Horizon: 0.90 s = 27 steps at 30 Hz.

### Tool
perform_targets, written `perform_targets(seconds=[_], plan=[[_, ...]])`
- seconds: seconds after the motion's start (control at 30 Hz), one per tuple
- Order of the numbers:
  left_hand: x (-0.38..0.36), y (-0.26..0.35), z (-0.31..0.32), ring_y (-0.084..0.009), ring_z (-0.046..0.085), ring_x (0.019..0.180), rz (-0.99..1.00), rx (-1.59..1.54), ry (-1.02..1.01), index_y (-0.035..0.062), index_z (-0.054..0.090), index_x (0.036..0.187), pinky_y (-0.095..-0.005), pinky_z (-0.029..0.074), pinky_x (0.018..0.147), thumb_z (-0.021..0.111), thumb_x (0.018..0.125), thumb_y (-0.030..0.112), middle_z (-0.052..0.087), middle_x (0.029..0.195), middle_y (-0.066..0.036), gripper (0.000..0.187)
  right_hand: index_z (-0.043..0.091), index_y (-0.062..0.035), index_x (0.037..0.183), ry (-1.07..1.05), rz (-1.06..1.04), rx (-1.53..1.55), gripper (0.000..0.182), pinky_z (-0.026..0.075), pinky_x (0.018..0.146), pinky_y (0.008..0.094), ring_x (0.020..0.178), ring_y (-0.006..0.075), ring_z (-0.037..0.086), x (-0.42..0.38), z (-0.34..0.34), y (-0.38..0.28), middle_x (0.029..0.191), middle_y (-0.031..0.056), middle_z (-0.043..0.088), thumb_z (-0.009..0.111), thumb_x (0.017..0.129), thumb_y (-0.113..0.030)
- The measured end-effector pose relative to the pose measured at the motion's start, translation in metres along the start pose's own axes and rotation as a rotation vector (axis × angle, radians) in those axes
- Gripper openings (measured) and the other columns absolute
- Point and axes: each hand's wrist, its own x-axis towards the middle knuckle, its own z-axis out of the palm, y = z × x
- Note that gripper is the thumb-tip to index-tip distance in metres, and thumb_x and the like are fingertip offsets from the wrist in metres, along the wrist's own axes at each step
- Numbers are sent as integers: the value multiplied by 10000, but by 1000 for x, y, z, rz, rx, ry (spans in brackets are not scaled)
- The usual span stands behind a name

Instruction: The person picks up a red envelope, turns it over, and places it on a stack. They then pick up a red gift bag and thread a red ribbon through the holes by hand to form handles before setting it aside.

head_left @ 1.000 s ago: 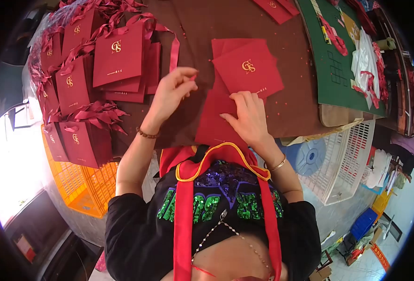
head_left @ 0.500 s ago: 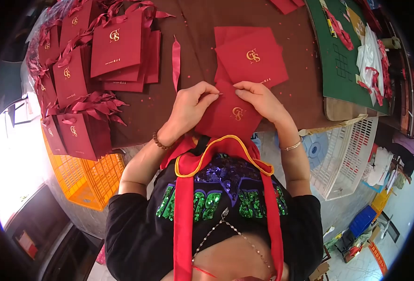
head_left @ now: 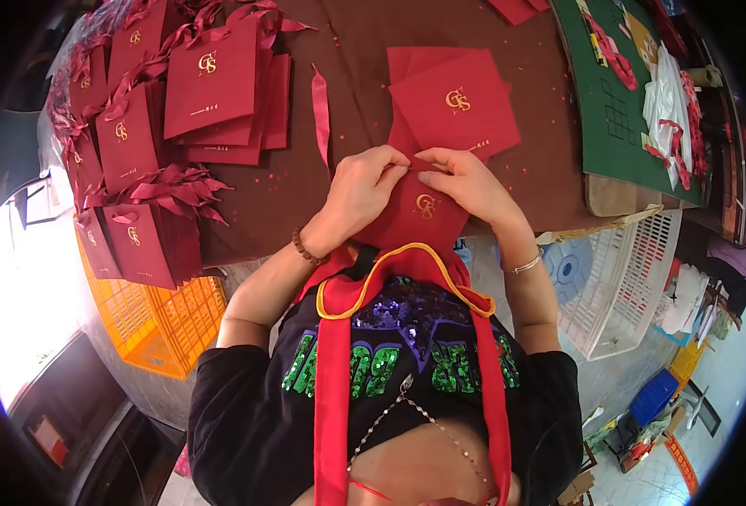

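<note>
A red ribbon runs lengthwise away from the person, its near end passing behind the left hand, whose fingers are pinched together, seemingly on its tip. Just right, the red bag lies at the counter's near edge, bodyward of both hands. The right hand, equally near, bends its fingers at the bag's far edge; whether they grip, I cannot tell.
</note>
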Motion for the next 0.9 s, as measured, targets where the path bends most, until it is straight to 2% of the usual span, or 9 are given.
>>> perform_targets(seconds=[0.03, 0.17, 0.43, 0.57, 0.63, 0.67, 0.73, 0.87, 0.9], plan=[[0, 0, 0, -186, 626, 663, -6, 34, -12, -8, 631, 910, -285, 469, 593, 619, 813, 58, 645, 771, -138, 118, 536, 51, 1148, -6, -3, 19, 314, 446, 805, 218, 917, 79, 550, 0, 0, 2, 1005, 43, 614, 553, 862, -76], [0, -2, 0, -185, 621, 645, 9, 42, 13, -2, 633, 902, -288, 462, 576, 621, 812, 61, 639, 752, -141, 111, 537, 52, 1146, 8, -10, 38, 310, 447, 802, 218, 918, 79, 550, -2, 2, -1, 1005, 44, 614, 550, 862, -73], [1, -2, 1, -260, 621, 651, 86, 126, 9, 1, 623, 875, -308, 471, 582, 606, 812, 51, 635, 761, -150, 82, 539, 51, 1147, 51, 13, -22, 314, 454, 787, 224, 897, 82, 559, -2, 5, -1, 989, 44, 620, 552, 859, -75], [4, -1, -6, -257, 627, 659, 93, 138, -32, 1, 623, 872, -311, 474, 587, 606, 811, 54, 636, 763, -151, 83, 543, 49, 1143, 65, -10, -83, 311, 456, 780, 225, 894, 82, 560, -3, 7, -3, 982, 47, 622, 553, 859, -79], [6, 0, -9, -262, 633, 672, -38, 93, -110, 0, 622, 868, -315, 478, 594, 604, 807, 52, 636, 761, -152, 82, 545, 48, 1137, 56, -48, -83, 307, 456, 776, 226, 893, 83, 561, -3, 7, 1, 974, 48, 623, 551, 858, -80], [6, 0, -9, -262, 633, 672, -39, 94, -109, 0, 622, 868, -315, 478, 594, 604, 807, 52, 636, 761, -152, 82, 545, 48, 1137, 55, -49, -82, 307, 456, 776, 226, 893, 83, 561, -3, 7, 1, 974, 48, 623, 551, 858, -80], [7, -1, -7, -267, 634, 669, 54, 128, -79, -2, 618, 864, -319, 480, 592, 601, 804, 46, 637, 752, -150, 79, 547, 48, 1132, 37, -11, 41, 300, 455, 775, 225, 892, 81, 559, -2, 6, 0, 978, 47, 620, 545, 861, -80], [6, -3, -1, -292, 622, 680, 126, 121, -65, -4, 605, 847, -342, 479, 600, 591, 798, 36, 628, 755, -152, 65, 546, 45, 1133, 18, 47, 20, 297, 453, 776, 225, 894, 81, 556, -4, 2, -6, 985, 46, 616, 539, 863, -77], [5, -3, 0, -305, 616, 697, 202, 213, -44, -3, 597, 839, -356, 478, 609, 586, 794, 31, 623, 761, -154, 58, 546, 43, 1133, 22, 27, -6, 296, 454, 774, 226, 891, 81, 557, -2, 3, -4, 982, 46, 617, 538, 863, -75]])
